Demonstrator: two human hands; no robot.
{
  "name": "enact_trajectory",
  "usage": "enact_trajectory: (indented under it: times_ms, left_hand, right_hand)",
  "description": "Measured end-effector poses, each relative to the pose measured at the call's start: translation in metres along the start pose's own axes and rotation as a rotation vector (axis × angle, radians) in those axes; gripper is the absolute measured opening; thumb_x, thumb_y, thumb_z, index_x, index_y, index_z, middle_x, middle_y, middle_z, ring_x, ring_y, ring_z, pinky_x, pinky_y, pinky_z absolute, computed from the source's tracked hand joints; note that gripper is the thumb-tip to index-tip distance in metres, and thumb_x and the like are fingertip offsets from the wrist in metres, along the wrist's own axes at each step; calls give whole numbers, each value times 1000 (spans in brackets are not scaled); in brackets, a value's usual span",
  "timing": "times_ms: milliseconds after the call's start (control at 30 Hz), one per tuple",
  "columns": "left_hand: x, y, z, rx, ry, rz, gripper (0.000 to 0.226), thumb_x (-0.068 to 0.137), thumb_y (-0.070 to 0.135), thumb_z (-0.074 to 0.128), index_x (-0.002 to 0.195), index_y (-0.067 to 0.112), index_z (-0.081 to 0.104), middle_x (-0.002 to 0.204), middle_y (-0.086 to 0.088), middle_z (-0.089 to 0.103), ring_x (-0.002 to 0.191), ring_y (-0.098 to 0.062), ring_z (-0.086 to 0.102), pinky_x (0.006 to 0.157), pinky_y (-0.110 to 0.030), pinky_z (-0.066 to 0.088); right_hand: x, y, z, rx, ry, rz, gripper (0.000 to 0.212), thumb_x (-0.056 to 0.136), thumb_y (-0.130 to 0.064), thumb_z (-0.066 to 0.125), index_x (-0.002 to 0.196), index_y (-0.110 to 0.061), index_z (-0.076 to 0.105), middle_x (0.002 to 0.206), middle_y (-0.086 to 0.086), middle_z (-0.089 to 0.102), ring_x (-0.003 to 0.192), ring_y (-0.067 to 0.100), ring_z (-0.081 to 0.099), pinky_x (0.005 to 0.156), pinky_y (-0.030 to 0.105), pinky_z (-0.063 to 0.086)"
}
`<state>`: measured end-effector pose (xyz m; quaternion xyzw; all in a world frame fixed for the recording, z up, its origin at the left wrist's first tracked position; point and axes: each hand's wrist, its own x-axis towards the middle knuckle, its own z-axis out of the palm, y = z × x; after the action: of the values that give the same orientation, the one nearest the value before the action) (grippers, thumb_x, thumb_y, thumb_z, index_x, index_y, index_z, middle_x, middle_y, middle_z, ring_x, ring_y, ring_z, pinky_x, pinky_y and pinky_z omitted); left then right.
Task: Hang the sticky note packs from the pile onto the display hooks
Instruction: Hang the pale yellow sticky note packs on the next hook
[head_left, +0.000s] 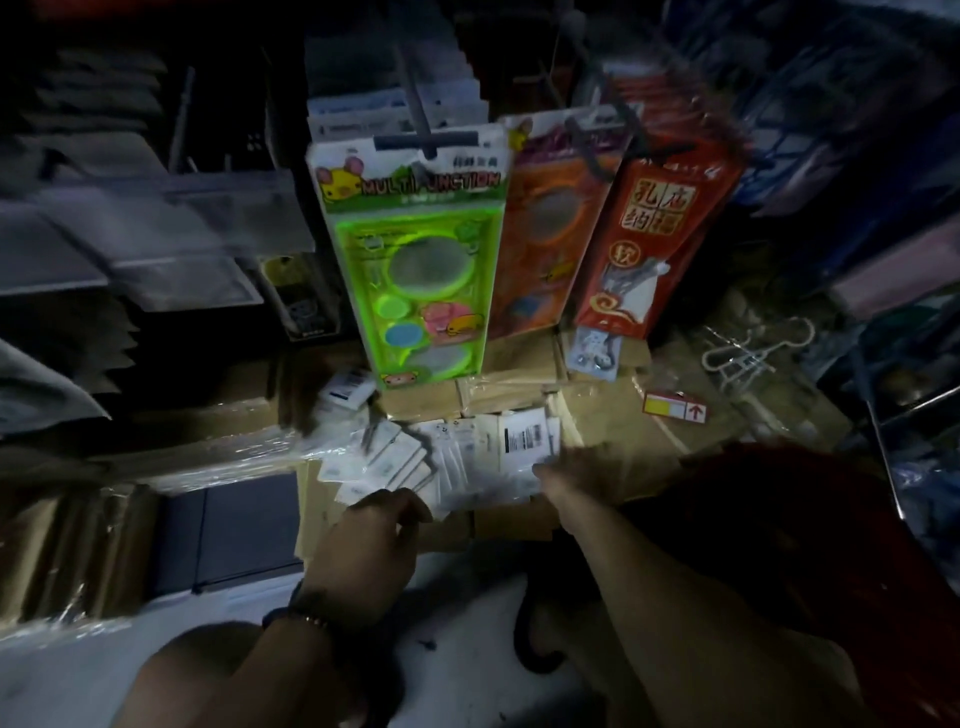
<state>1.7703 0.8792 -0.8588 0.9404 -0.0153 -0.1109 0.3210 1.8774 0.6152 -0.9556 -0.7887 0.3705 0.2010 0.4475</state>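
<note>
One view only, head camera: dim throughout, blurred toward the borders. Shelving (130, 234) at far left and racks (857, 130) at far right too dark to identify. Upper rows of hanging goods (363, 111) behind the front packs reduced to pale edges. Both forearms (649, 597) cut off by the bottom border. Print on the pile of sticky note packs (467, 462) too small to read, apart from a barcode label (524, 434) on one pack toward the far edge of the pile.

Legible writing: "MULTI FUNCTION" across the header of the green pack (421, 270), hanging from a display hook (421, 137) above the far edge of the cardboard box top (613, 431). Beside it, an orange pack (550, 228) of the same shape, header text blurred. Next along, a red pack (649, 234) with large Chinese characters, not clear enough to transcribe. A small label (675, 408) with a red up-arrow on the box top, toward its right corner.

Pile location: spread flat on the box top at its near edge, below the green pack and apart from it.

Left hand (374, 540): palm down at the near left edge of the pile, fingers bent downward, fingertips touching the nearest packs; grip or mere contact not determinable. Dark wristband (291, 618) on that wrist.

Right hand (576, 467): extended onto the near right edge of the pile, thumb laid on the top pack; fingers smeared by motion blur, degree of opening not determinable.
</note>
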Motion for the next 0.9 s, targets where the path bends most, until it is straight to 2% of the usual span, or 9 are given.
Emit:
enact_trajectory:
  times_ms: [67, 167, 233, 367, 533, 600, 700, 800, 900]
  left_hand:
    - [2, 3, 4, -2, -23, 19, 19, 96, 18, 66, 98, 37, 69, 96, 18, 68, 81, -5, 65, 74, -32, 56]
    - [6, 3, 6, 5, -70, 33, 13, 99, 25, 65, 101, 37, 69, 99, 18, 68, 82, -2, 65, 75, -29, 56]
    - [7, 2, 6, 3, -95, 37, 11, 99, 28, 64, 103, 37, 69, 100, 18, 69, 83, -1, 65, 77, -30, 56]
    - [5, -1, 5, 18, -119, 17, 13, 101, 29, 64, 104, 39, 70, 104, 20, 70, 85, -1, 64, 78, -23, 53]
    - [7, 0, -1, -30, -95, -39, 14, 101, 28, 67, 99, 41, 70, 99, 20, 71, 83, 0, 66, 76, -21, 53]
    - [7, 2, -3, -47, -100, -42, 13, 101, 28, 67, 98, 41, 70, 97, 21, 71, 82, 2, 66, 75, -21, 54]
    - [4, 6, -5, -79, -99, -69, 13, 101, 25, 68, 98, 38, 71, 96, 22, 72, 82, 2, 67, 75, -18, 53]
    - [2, 11, -4, -189, -88, -139, 11, 101, 27, 69, 97, 36, 73, 95, 18, 74, 85, -4, 70, 79, -23, 55]
    - [1, 21, -7, -483, -169, -305, 10, 104, 35, 65, 101, 29, 73, 98, 2, 79, 78, -16, 75, 72, -30, 56]
  right_hand:
    - [2, -6, 4, -17, 56, -14, 19, 88, -21, 78, 105, -17, 73, 89, 0, 71, 69, 14, 67, 46, 16, 50]
    - [9, -10, 10, -31, 98, 12, 24, 80, -34, 81, 100, -23, 74, 95, -1, 78, 72, 19, 73, 62, 35, 65]
    - [14, -13, 12, -19, 97, 41, 25, 85, -40, 80, 103, -24, 72, 97, 0, 76, 70, 20, 73, 59, 36, 65]
    - [7, -24, 16, 129, 76, 92, 10, 95, -26, 70, 105, -23, 73, 90, 8, 75, 68, 29, 78, 60, 49, 68]
    - [0, -24, 19, 357, 50, 175, 13, 103, -15, 60, 108, -23, 70, 102, 9, 71, 81, 31, 72, 68, 51, 68]
    - [-4, -21, 14, 170, 126, 46, 16, 102, -15, 60, 114, -21, 68, 109, 9, 73, 86, 32, 73, 74, 46, 68]
    - [-17, -16, 4, -31, 143, -143, 18, 98, -17, 63, 113, -10, 71, 117, 14, 75, 106, 36, 72, 85, 32, 53]
    - [-34, -12, -3, -11, 63, -245, 9, 90, -23, 66, 90, -14, 69, 93, 5, 76, 91, 33, 73, 81, 39, 61]
    - [-44, -7, -11, -2, -33, -417, 21, 79, -35, 64, 80, -15, 59, 71, 0, 67, 72, 28, 69, 72, 49, 63]
